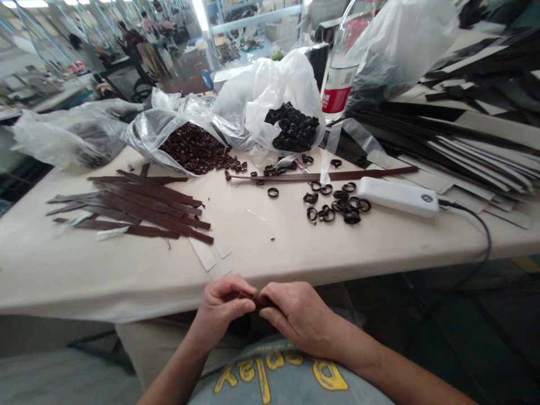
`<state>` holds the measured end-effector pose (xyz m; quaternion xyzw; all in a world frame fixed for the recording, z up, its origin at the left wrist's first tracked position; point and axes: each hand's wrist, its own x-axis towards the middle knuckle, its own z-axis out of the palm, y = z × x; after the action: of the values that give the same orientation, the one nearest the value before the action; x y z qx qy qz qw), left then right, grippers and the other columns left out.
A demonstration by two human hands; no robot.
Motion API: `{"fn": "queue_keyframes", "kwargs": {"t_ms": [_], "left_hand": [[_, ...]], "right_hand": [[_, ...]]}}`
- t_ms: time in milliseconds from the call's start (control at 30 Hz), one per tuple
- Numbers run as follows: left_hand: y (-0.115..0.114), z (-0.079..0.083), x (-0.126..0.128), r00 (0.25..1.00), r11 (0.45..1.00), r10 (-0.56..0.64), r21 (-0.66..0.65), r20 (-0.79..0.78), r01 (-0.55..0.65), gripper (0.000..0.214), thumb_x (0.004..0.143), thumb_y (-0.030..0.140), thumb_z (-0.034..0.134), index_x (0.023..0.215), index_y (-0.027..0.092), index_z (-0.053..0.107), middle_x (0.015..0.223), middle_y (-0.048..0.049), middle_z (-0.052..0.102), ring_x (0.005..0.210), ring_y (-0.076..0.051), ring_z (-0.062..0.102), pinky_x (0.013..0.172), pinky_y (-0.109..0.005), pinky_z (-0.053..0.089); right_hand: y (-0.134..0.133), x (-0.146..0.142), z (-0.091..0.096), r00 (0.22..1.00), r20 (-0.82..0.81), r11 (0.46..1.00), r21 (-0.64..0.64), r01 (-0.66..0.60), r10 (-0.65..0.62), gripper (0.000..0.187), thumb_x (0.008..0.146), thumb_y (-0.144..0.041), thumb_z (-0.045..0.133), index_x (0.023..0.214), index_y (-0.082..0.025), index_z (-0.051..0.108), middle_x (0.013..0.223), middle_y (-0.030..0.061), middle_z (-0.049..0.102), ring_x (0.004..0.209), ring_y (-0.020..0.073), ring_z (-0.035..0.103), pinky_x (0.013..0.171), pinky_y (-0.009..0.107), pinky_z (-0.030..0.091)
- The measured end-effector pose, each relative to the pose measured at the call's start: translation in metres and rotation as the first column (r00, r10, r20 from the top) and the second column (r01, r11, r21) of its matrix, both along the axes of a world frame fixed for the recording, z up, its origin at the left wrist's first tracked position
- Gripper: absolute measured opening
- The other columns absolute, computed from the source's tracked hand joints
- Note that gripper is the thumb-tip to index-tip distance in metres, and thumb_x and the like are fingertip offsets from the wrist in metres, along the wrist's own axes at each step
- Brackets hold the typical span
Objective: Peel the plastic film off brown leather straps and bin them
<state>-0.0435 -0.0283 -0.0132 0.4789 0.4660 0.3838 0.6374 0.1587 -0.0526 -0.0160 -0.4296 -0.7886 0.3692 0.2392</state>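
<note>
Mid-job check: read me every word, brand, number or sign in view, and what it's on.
"...lax": large yellow letters, upside down, on the grey fabric shirt; leading letters unclear.
Smaller yellow line there: too small to read.
Red-and-white label on the clear plastic bottle: too blurred.
White oblong plastic device: dark round mark, no readable text.

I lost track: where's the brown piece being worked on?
In the head view, the brown piece is low at centre, held by the left hand and right hand, below the edge of the table.
</note>
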Motion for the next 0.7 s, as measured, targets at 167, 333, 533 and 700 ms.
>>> {"fn": "queue_keyframes", "kwargs": {"t_ms": [167,333,533,700], "left_hand": [[-0.008,0.0,-0.016,0.992,0.997,0.072,0.034,-0.105,-0.069,0.013,0.061,0.026,0.087,0.069,0.02,0.078,0.065,-0.0031,0.069,0.061,-0.015,0.061,0.055,-0.022,0.049],[-0.01,0.001,-0.008,0.997,0.998,0.007,-0.059,-0.082,-0.012,0.017,0.058,0.026,0.088,0.07,0.019,0.077,0.064,-0.0029,0.07,0.057,-0.014,0.061,0.053,-0.021,0.049],[-0.013,0.001,0.002,0.997,0.991,-0.071,-0.11,0.021,0.073,0.02,0.06,0.03,0.088,0.071,0.019,0.076,0.066,-0.0035,0.072,0.058,-0.016,0.066,0.055,-0.023,0.053],[-0.009,0.001,-0.011,0.994,0.997,0.078,-0.003,-0.08,-0.078,0.017,0.059,0.025,0.088,0.071,0.02,0.077,0.067,-0.0032,0.072,0.06,-0.015,0.064,0.057,-0.022,0.052]], "right_hand": [[-0.005,-0.001,-0.002,0.983,0.182,0.999,-0.047,-0.018,0.027,0.011,0.093,-0.027,0.062,0.089,-0.017,0.059,0.079,0.002,0.069,0.066,0.0161,0.061,0.057,0.027,0.031],[-0.007,-0.005,-0.002,0.97,0.228,0.996,-0.04,-0.078,0.085,0.016,0.097,-0.026,0.056,0.084,-0.018,0.058,0.072,0.0003,0.066,0.059,0.0139,0.057,0.053,0.027,0.026],[-0.005,-0.007,0.0,0.992,0.076,0.993,-0.07,-0.098,0.103,0.019,0.099,-0.028,0.05,0.085,-0.018,0.056,0.075,-0.0002,0.065,0.061,0.0125,0.056,0.056,0.025,0.031],[-0.005,0.0,0.001,0.979,0.19,0.988,-0.145,-0.044,0.071,0.013,0.094,-0.031,0.062,0.093,-0.018,0.058,0.083,0.0021,0.07,0.069,0.0161,0.062,0.058,0.026,0.032]]}}
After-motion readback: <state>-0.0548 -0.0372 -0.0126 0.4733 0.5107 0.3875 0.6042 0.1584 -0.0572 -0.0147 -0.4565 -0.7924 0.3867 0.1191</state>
